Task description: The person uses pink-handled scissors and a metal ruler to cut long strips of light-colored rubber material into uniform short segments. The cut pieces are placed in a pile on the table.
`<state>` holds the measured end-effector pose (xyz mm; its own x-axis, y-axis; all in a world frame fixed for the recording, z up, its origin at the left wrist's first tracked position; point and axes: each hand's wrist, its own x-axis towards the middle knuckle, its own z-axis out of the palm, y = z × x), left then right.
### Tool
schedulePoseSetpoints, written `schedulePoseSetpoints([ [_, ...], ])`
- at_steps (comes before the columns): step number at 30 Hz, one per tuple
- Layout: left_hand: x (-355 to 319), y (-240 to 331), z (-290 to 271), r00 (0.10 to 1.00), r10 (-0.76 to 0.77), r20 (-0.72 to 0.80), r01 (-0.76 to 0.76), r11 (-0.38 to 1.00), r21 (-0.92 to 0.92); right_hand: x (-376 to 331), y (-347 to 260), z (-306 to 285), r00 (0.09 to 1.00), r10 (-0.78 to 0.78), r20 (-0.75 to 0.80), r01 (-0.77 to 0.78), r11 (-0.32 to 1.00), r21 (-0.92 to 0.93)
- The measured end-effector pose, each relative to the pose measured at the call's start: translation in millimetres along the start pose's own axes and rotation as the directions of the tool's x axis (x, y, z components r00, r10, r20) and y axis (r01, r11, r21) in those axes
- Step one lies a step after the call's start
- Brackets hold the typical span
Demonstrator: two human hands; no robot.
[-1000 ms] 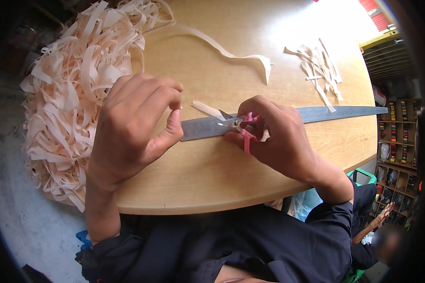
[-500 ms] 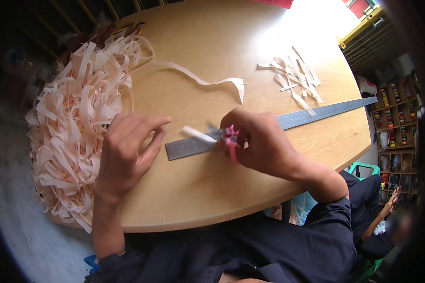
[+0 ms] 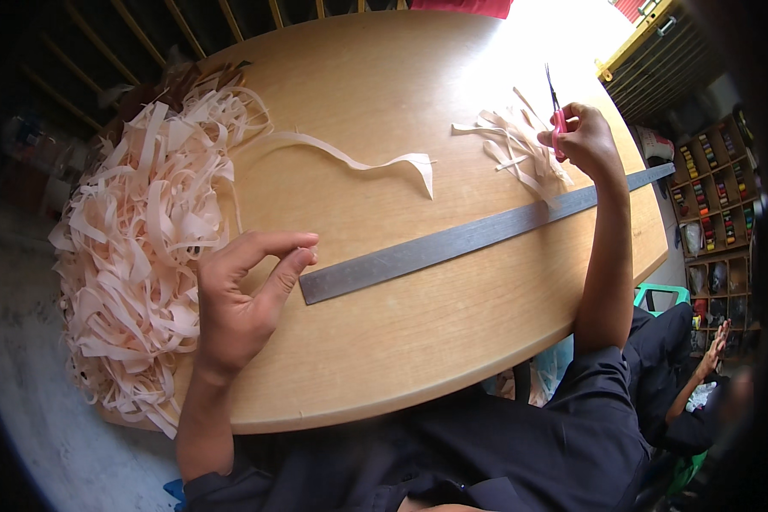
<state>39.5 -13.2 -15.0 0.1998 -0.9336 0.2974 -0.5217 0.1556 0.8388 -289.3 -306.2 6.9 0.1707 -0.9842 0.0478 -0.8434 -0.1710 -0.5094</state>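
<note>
The right hand, clenched on the pink-handled scissors, has swung away from the metal ruler to the small pile of cut strips, seemingly dropping a piece, while the released left hand hovers empty at the ruler's near end on the surface.

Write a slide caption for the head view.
Right hand holds scissors over cut strips; left hand rests beside ruler.
</note>
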Motion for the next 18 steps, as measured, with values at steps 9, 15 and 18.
schedulePoseSetpoints([
  [9, -2.1, 4.0, 9.4, 0.956, -0.273, 0.112, 0.295, 0.872, -0.392, -47.9, -59.9, 49.2, 0.902, -0.411, -0.136, 0.382, 0.608, 0.697],
  [15, -3.3, 6.7, 22.8, 0.942, -0.269, 0.203, 0.325, 0.884, -0.336, -125.7, -91.3, 74.2, 0.697, -0.696, 0.171, 0.385, 0.565, 0.73],
  [18, -3.8, 9.5, 28.2, 0.946, -0.218, 0.24, 0.284, 0.914, -0.291, -134.0, -97.2, 80.5, 0.683, -0.712, 0.16, 0.35, 0.512, 0.785],
])
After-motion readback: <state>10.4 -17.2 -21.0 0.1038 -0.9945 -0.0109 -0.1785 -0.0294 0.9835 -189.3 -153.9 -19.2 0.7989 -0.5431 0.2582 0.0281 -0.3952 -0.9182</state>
